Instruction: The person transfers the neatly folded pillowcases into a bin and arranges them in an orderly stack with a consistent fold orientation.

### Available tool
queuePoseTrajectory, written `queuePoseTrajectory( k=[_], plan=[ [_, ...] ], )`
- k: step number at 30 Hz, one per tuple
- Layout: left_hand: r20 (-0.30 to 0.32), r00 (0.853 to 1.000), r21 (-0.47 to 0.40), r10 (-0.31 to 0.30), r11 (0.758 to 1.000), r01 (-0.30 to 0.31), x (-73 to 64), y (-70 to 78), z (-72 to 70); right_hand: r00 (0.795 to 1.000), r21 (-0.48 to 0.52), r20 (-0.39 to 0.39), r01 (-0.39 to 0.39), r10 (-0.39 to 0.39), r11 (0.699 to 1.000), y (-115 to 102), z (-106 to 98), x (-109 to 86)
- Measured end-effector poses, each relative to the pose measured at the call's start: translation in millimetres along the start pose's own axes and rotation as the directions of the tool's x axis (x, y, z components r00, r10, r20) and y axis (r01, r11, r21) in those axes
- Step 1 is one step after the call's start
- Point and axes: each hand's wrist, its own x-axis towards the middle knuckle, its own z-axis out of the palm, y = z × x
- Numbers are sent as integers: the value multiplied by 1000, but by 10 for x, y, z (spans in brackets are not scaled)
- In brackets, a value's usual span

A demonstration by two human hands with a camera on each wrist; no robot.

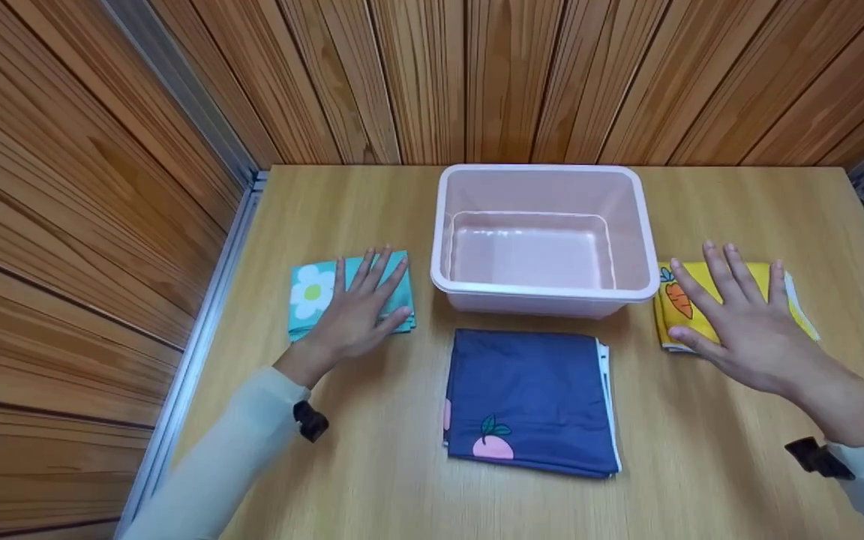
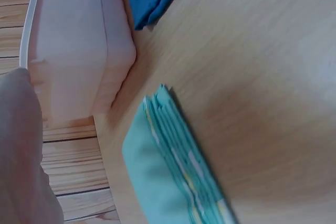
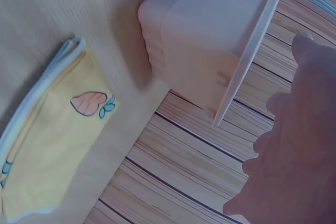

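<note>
My left hand (image 1: pixel 353 319), fingers spread, hovers over a folded teal cloth (image 1: pixel 304 296) with a white flower on it. On the other side my right hand (image 1: pixel 758 341) is spread the same way above a folded yellow cloth (image 1: pixel 691 277) printed with a carrot. Both wrist views show a gap between hand and cloth; neither hand holds anything. Between them a larger folded navy cloth (image 1: pixel 529 397) with a pink fruit print lies flat. Behind it stands a pale pink plastic bin (image 1: pixel 544 296), its inside bare in the head view.
The wooden table (image 1: pixel 394 465) carries all of these. Wood-plank panels (image 1: pixel 432 82) rise at the back and the left, with a metal rail (image 1: pixel 199 337) along the left table edge. Small dark clips (image 1: pixel 310 421) sit at both wrists.
</note>
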Motion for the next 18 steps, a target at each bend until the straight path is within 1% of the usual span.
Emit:
queuePoseTrajectory(
  k=[2,4,8,13,18],
  plan=[
    [4,1000,-19,5,1000,-5,-7,29,35,1000,8,0,-2,2,1000,-16,24,-17],
    [13,1000,-30,-3,1000,3,-23,56,67,1000,19,1,-6,6,1000,-35,53,-30],
    [9,1000,-48,-7,999,7,-59,110,145,1000,44,-11,2,-2,999,-79,129,-60],
    [3,1000,-92,12,996,-11,-96,183,231,1000,77,-18,16,-15,997,-129,190,-109],
    [8,1000,-120,20,993,-19,-136,241,322,1000,101,-3,6,-6,995,-162,241,-165]
  ],
)
